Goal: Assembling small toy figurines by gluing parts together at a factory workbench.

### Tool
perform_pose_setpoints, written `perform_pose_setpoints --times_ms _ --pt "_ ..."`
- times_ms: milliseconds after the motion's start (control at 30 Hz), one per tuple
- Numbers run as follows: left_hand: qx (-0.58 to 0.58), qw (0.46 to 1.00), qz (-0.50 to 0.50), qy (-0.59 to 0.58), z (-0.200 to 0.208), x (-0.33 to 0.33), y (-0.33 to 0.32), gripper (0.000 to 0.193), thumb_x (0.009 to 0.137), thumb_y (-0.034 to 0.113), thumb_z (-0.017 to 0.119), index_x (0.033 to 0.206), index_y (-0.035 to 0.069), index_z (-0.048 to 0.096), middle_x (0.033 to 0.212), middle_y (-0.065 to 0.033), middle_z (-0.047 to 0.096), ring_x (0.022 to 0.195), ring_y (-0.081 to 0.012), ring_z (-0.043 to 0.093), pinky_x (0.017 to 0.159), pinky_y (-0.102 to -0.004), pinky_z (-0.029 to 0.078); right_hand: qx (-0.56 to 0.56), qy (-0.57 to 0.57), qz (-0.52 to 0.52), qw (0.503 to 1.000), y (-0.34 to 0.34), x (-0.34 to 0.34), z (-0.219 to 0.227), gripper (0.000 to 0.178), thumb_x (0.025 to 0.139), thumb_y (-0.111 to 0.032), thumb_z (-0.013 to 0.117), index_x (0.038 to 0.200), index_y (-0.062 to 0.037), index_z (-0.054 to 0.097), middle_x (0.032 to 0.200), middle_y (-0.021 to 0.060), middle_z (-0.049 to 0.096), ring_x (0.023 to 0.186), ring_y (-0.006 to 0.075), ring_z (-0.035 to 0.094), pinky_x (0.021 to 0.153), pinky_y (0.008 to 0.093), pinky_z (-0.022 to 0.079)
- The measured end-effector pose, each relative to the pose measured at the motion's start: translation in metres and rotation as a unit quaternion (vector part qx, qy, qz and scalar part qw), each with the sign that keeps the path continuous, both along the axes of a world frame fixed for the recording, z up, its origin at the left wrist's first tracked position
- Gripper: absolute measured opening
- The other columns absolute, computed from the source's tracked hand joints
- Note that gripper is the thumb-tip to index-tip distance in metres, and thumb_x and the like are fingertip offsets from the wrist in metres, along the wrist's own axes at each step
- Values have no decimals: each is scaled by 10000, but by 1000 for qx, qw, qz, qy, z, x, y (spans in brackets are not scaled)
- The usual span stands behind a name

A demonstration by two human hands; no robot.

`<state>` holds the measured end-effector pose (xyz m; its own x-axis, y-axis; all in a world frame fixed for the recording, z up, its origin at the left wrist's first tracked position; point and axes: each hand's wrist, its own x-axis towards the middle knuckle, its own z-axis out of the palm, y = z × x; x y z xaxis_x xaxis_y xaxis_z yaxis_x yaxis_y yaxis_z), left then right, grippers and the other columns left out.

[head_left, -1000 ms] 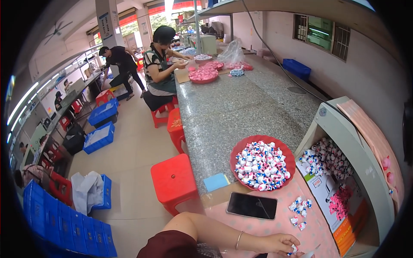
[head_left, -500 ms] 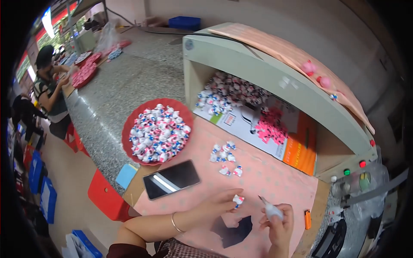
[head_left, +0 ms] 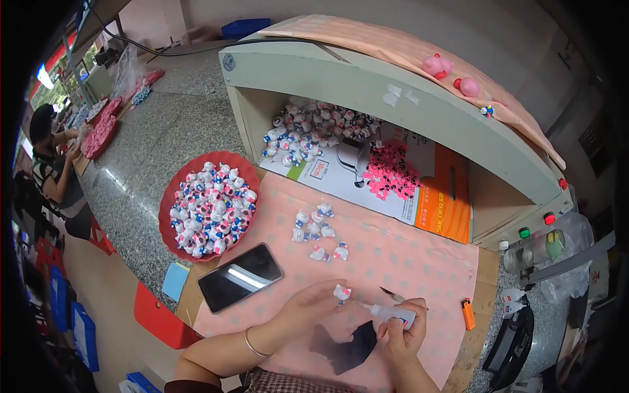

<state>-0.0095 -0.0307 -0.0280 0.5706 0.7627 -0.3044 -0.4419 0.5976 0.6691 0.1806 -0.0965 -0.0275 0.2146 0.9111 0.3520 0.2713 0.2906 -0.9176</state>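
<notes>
Table [head_left: 187, 124]: speckled stone is stretching away behind.
Cabinet [head_left: 367, 72]: pale, arched, it is standing open-fronted, blocking the far side.
Cloth [head_left: 436, 265]: dotted pink fabric is covering the near end.
Bowl [head_left: 166, 209]: scalloped, red, it is holding heaped figures [head_left: 213, 206].
Right hand [head_left: 406, 334]: it is gripping a smooth bottle [head_left: 396, 316].
Left hand [head_left: 311, 308]: it is pinching a small white figure [head_left: 341, 293] over the cloth, possibly touching the bottle's tip.

Pinch on one side, wrapped grip on the other

The left forearm [head_left: 226, 348] slants up and rightward from its bent elbow [head_left: 188, 364]; beyond the wrist [head_left: 260, 340], the left hand [head_left: 313, 306] extends right, fingertips [head_left: 333, 287] drawn into a pinch. The right forearm [head_left: 415, 373] rises from the lower edge, leaning left; the right hand [head_left: 404, 333] curls inward, thumb [head_left: 395, 329] folded toward the fingers.
</notes>
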Motion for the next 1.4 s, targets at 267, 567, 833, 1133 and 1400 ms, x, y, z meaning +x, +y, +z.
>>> perform_pose_setpoints --times_ms 267,567,833,1133,1400 --pt "-11 1000 -11 11 -9 -1 6 333 848 27 471 1179 55 454 1118 -34 517 1018 -117 496 888 -298 401 -18 -16 -60 998 5 -9 -6 181 715 -49 544 868 3 464 798 113 423 685 172 432 589 266 370" --pt "-12 1000 -13 8 -7 -1 8 328 846 34 478 1173 51 460 1123 -36 514 1016 -113 496 874 -293 411 -10 -27 -61 998 7 -8 -13 188 698 -30 550 864 -1 467 785 114 427 683 193 433 591 279 369" --pt "-27 999 -21 15 -9 3 7 333 844 31 480 1176 48 458 1100 -39 521 999 -112 503 864 -289 415 23 -53 -65 996 7 -3 -18 199 684 -20 559 860 1 469 779 120 431 688 201 440 595 279 371" --pt "-25 1000 -10 -1 -1 4 5 314 842 29 482 1156 43 468 1077 -47 535 981 -115 516 847 -280 431 42 -98 -54 993 10 -3 -1 170 741 -49 519 864 17 422 800 115 392 572 142 421 470 233 368" --pt "-28 1000 12 -6 0 -2 2 289 836 18 486 1124 45 484 1070 -54 539 979 -127 524 839 -280 436 70 -149 -28 986 8 -5 1 131 805 -51 450 871 29 371 838 107 336 458 76 402 333 177 368"
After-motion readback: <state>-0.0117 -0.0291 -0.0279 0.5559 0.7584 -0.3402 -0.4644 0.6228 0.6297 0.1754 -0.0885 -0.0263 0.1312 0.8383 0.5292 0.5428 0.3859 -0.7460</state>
